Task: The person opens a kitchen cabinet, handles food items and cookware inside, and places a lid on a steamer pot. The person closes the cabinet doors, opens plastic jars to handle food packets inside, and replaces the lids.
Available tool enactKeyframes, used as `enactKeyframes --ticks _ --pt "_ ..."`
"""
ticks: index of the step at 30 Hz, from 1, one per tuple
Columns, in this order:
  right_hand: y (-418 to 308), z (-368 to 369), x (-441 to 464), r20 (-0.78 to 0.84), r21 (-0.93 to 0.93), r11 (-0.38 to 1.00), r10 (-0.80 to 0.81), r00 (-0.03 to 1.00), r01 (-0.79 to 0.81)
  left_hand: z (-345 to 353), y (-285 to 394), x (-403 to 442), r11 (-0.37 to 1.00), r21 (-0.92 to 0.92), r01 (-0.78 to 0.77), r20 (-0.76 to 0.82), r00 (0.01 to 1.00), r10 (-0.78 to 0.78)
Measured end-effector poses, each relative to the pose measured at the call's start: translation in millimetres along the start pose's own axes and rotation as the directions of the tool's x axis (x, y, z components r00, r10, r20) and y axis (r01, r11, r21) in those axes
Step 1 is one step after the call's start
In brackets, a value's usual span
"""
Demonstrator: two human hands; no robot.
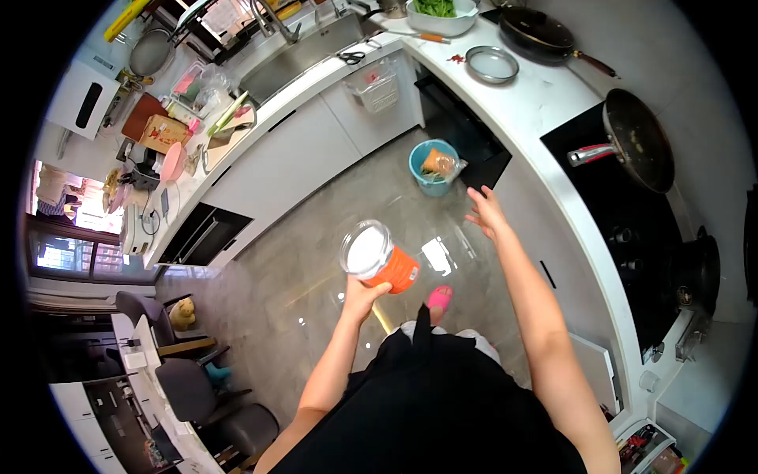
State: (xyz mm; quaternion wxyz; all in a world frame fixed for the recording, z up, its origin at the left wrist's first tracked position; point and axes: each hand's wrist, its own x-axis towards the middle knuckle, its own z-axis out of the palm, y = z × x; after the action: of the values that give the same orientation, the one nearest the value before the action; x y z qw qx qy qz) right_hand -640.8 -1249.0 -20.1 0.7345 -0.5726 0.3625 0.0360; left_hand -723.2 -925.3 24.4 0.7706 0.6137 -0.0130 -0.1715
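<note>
My left hand (365,299) is wrapped round a clear plastic jar (399,270) with an orange label. The jar is tilted over the floor, and white shows through its round top; whether that is the contents or a lid I cannot tell. My right hand (488,212) is held out in front, fingers spread and nothing in them. Closest to it is a light blue bin (431,186) on the floor, holding an orange-brown package and clear plastic. The hand is apart from the bin.
At the right, a wok (638,142) rests on the black cooktop (624,225). A lidded frying pan (537,35) and a metal plate (491,65) stand on the counter. Ahead is a sink (304,54); left, a cutting board (229,130). Chairs (185,391) stand lower left.
</note>
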Motion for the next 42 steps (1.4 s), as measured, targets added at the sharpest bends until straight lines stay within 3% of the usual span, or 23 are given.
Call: enactKeyframes --ticks 1,3,5,6,7,9,10,12,14,15,16,18,20,23,25,28,30,31,33,34,36,38,42 --pt "15.0 0.9 -5.8 0.001 0.003 1.000 0.016 1.000 -0.016 -0.3 0.2 5.7 0.987 -0.155 0.035 0.052 0.998 -0.027" --pt "59.6 -17.6 -21.7 0.230 -0.333 0.938 -0.016 0.973 0.094 0.0 1.8 18.0 0.938 -0.322 0.128 0.156 0.984 -0.081" --pt "141.6 -54.9 -43.2 0.320 -0.622 0.636 -0.326 0.890 0.457 3.8 -6.4 35.2 0.783 -0.529 0.327 0.416 0.904 -0.097" --pt "167.8 -79.9 -59.7 0.304 -0.733 0.600 -0.131 0.944 0.319 10.2 -5.5 40.1 0.715 -0.558 0.421 0.494 0.861 -0.121" --pt "208.8 -113.6 -76.5 0.259 -0.797 0.521 -0.162 0.952 0.305 13.2 -12.5 45.7 0.710 -0.531 0.463 0.544 0.829 -0.134" --pt "285.7 -184.9 -125.7 -0.090 -0.876 0.476 -0.015 0.996 -0.072 29.1 -34.9 68.8 0.610 -0.437 0.661 0.718 0.665 -0.206" --pt "297.9 -208.5 -155.5 -0.254 -0.818 0.540 -0.026 0.967 -0.200 45.7 -41.2 76.9 0.678 -0.335 0.654 0.720 0.642 -0.263" --pt "336.5 -247.5 -239.1 -0.521 -0.648 0.533 0.211 0.827 -0.544 81.4 -41.7 79.6 0.793 -0.126 0.596 0.733 0.594 -0.331" --pt "403.7 -283.0 -286.0 -0.502 -0.815 0.360 -0.045 0.864 -0.454 106.2 -48.5 89.4 0.829 0.063 0.555 0.799 0.470 -0.375" --pt "425.2 -297.0 -296.1 -0.636 -0.672 0.378 0.145 0.758 -0.637 121.4 -47.8 89.7 0.838 0.129 0.531 0.822 0.415 -0.390" --pt "436.8 -306.3 -312.6 -0.878 -0.403 0.698 -0.114 0.464 -0.592 139.2 -39.3 82.6 0.823 0.183 0.537 0.852 0.332 -0.406" --pt "376.9 -306.0 -363.3 -0.993 -0.108 0.877 -0.072 0.095 -0.469 175.8 -27.6 61.2 0.832 0.277 0.481 0.826 0.323 -0.462" --pt "357.6 -337.7 -413.6 -0.985 -0.081 0.911 -0.136 -0.109 -0.403 238.8 -47.6 53.9 0.824 0.395 0.405 0.842 0.199 -0.501" --pt "341.6 -367.1 -492.0 -0.812 0.107 0.845 -0.230 -0.537 -0.524 299.3 -49.5 0.0 0.809 0.518 0.277 0.833 0.053 -0.551" --pt "363.1 -393.5 -538.8 -0.709 0.388 0.802 -0.055 -0.703 -0.454 330.7 -58.9 -30.0 0.825 0.547 0.141 0.834 -0.001 -0.552" --pt "367.1 -407.8 -584.4 -0.711 0.483 0.769 0.065 -0.700 -0.419 371.2 -78.0 -75.2 0.827 0.561 0.040 0.825 -0.114 -0.554" --pt "399.1 -417.4 -599.6 -0.840 0.486 0.684 0.194 -0.506 -0.544 396.7 -80.3 -121.1 0.834 0.551 0.009 0.829 -0.121 -0.546" --pt "413.0 -424.7 -605.2 -0.838 0.486 0.690 0.195 -0.509 -0.537 407.1 -85.7 -137.8 0.837 0.547 -0.031 0.824 -0.156 -0.545" --pt "414.3 -429.3 -608.6 -0.886 0.366 0.746 0.096 -0.454 -0.557 426.2 -90.5 -169.8 0.854 0.511 -0.099 0.827 -0.213 -0.520" --pt "404.7 -422.1 -610.9 -0.901 0.162 0.778 -0.133 -0.412 -0.607 432.3 -96.9 -181.0 0.855 0.499 -0.139 0.827 -0.220 -0.518" --pt "390.4 -420.7 -613.5 -0.996 -0.074 0.988 -0.079 -0.030 -0.136 442.0 -109.3 -198.4 0.852 0.489 -0.186 0.823 -0.224 -0.521" --pt "334.9 -400.4 -612.8 -0.963 0.212 0.822 0.084 0.255 0.529 450.8 -117.0 -213.7 0.837 0.497 -0.229 0.793 -0.271 -0.545" --pt "270.7 -371.3 -610.4 -0.870 0.439 0.499 0.027 0.492 0.748 470.0 -122.6 -239.9 0.819 0.466 -0.334 0.758 -0.326 -0.565"
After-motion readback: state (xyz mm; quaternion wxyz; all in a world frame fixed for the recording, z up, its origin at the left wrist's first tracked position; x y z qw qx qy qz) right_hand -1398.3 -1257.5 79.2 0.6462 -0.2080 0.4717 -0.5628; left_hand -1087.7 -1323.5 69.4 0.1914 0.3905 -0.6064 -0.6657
